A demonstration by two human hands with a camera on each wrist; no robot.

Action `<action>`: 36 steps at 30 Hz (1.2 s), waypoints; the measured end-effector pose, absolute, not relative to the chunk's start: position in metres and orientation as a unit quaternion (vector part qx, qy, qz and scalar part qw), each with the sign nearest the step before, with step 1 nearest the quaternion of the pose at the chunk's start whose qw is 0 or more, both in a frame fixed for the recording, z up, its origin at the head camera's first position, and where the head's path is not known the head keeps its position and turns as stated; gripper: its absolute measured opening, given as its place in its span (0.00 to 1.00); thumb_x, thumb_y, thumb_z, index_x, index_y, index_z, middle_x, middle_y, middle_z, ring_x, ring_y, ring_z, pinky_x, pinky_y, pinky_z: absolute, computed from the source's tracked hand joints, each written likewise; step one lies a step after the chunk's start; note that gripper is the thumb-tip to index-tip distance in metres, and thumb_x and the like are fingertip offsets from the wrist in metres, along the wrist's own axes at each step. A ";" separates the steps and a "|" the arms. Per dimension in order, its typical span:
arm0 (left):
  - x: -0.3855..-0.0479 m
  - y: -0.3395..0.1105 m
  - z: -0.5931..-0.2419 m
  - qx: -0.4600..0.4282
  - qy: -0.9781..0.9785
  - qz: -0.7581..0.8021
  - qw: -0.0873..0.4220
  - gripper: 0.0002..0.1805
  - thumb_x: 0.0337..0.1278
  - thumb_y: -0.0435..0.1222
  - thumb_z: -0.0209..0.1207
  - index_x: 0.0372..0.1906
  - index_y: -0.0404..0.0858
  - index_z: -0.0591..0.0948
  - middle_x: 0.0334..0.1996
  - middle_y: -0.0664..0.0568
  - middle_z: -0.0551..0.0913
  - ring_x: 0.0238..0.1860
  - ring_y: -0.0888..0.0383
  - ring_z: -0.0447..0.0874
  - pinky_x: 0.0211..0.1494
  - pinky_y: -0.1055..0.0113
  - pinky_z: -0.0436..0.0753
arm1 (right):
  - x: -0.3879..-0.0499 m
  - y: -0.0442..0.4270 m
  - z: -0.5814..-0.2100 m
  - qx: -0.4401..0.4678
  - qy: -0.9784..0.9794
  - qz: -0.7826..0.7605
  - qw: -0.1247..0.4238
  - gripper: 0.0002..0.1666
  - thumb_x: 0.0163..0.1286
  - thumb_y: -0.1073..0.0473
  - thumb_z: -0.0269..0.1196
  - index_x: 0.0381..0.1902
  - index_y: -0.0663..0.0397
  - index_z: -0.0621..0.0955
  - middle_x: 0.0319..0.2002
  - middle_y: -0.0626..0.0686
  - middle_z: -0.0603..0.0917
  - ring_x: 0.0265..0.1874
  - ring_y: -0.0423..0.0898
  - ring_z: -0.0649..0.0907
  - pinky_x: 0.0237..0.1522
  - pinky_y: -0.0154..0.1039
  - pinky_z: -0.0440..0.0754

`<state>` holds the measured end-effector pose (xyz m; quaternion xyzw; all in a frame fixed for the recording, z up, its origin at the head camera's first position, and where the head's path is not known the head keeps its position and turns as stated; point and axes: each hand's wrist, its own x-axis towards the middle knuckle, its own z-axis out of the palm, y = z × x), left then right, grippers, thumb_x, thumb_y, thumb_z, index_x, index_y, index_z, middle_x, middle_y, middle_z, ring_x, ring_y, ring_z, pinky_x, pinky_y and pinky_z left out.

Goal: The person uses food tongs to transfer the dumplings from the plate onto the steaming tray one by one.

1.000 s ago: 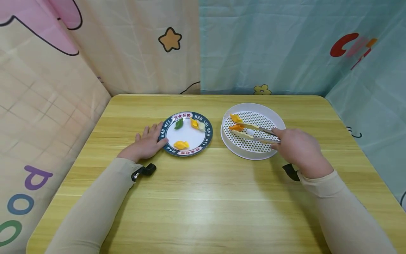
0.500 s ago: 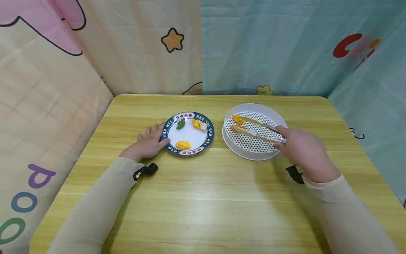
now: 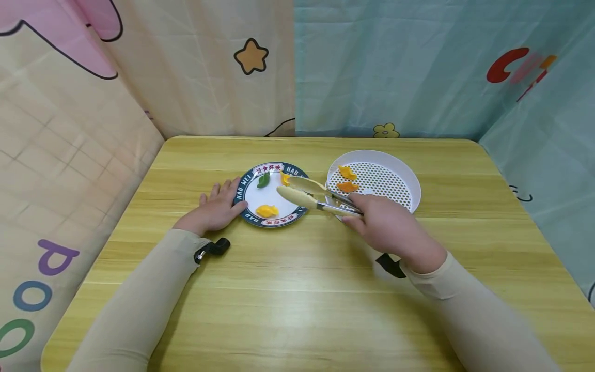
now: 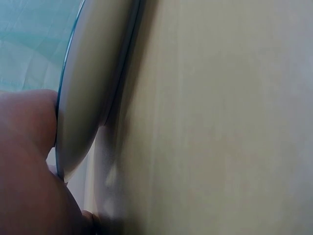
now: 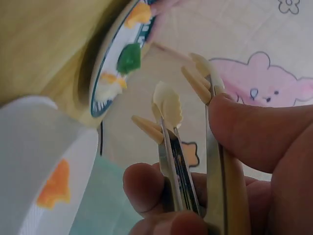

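Note:
My left hand lies at the left edge of the blue-rimmed plate, its thumb on the rim and its other fingers extended. On the plate are a green piece, a yellow piece and another yellow piece; a whitish piece shows beside the latter in the right wrist view. My right hand grips metal tongs, whose cream tips are spread above the plate's right side with nothing between them. A yellow piece and an orange piece lie in the white perforated tray.
The wooden table extends in front of both containers. Printed curtains hang behind its back edge and along both sides. My right hand and the tongs cover the tray's front left part.
My right hand has carried the tongs left from over the tray to over the plate. The yellow and orange pieces remain in the tray. My left hand stays at the plate.

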<state>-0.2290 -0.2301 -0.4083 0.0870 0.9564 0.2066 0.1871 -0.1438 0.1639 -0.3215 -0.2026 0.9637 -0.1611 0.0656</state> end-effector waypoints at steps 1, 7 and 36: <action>-0.228 -0.230 -0.407 0.088 0.956 0.206 0.188 0.50 0.77 0.67 0.40 0.87 0.49 0.33 0.86 0.36 0.32 0.84 0.27 0.24 0.77 0.24 0.27 | -0.145 0.156 -0.324 -0.204 0.963 -0.160 0.076 0.15 0.78 0.46 0.63 0.49 0.51 0.79 0.30 0.49 0.79 0.31 0.48 0.79 0.36 0.45 0.77; -0.227 -0.228 -0.407 0.084 0.956 0.210 0.187 0.49 0.78 0.66 0.39 0.87 0.50 0.34 0.87 0.38 0.32 0.85 0.30 0.24 0.78 0.24 0.27 | -0.149 0.124 -0.335 -0.192 0.967 -0.126 0.109 0.15 0.79 0.44 0.62 0.45 0.49 0.78 0.30 0.49 0.79 0.29 0.47 0.78 0.31 0.42 0.75; -0.229 -0.230 -0.409 0.084 0.956 0.205 0.190 0.48 0.78 0.66 0.38 0.87 0.50 0.32 0.87 0.38 0.32 0.84 0.29 0.23 0.79 0.26 0.27 | -0.158 0.110 -0.348 -0.159 0.969 -0.138 0.128 0.17 0.79 0.42 0.61 0.41 0.49 0.79 0.27 0.51 0.78 0.28 0.49 0.78 0.31 0.42 0.75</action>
